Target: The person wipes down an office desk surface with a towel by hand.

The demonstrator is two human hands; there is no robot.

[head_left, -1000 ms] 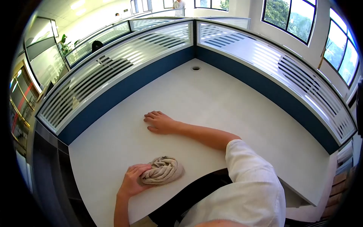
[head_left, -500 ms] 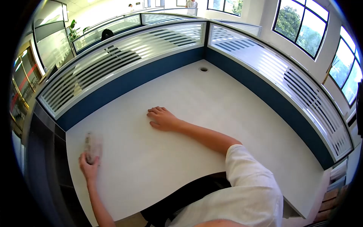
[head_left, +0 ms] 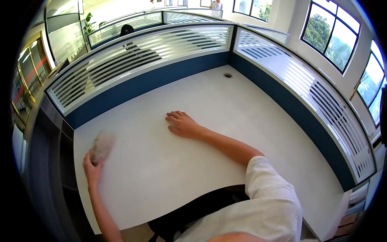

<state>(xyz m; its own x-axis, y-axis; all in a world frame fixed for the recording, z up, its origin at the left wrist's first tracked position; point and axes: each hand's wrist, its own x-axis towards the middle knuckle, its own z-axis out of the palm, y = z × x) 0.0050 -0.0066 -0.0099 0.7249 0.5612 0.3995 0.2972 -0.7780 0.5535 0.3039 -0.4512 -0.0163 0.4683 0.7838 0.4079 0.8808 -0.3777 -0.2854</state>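
Note:
At the left side of the white desk (head_left: 193, 94), my left hand (head_left: 92, 167) is closed around the near end of a pale greyish object (head_left: 103, 145). That object is about as long as the hand and smeared by motion, so its kind cannot be made out. Thumb and fingers lie on opposite sides of it. My right hand (head_left: 183, 124) rests palm down near the middle of the desk, its fingers stretched out and slightly apart. Nothing shows in it.
Low partitions with a blue band (head_left: 153, 76) and striped glass panels edge the desk at the back and right. A cable hole (head_left: 228, 75) lies near the far corner. Dark shelving (head_left: 48, 161) borders the left side. In the background stands a person (head_left: 216, 5).
My left hand keeps its grip, and the object now tilts more to the right at its far end. The view has shifted slightly. My right hand stays flat on the desk.

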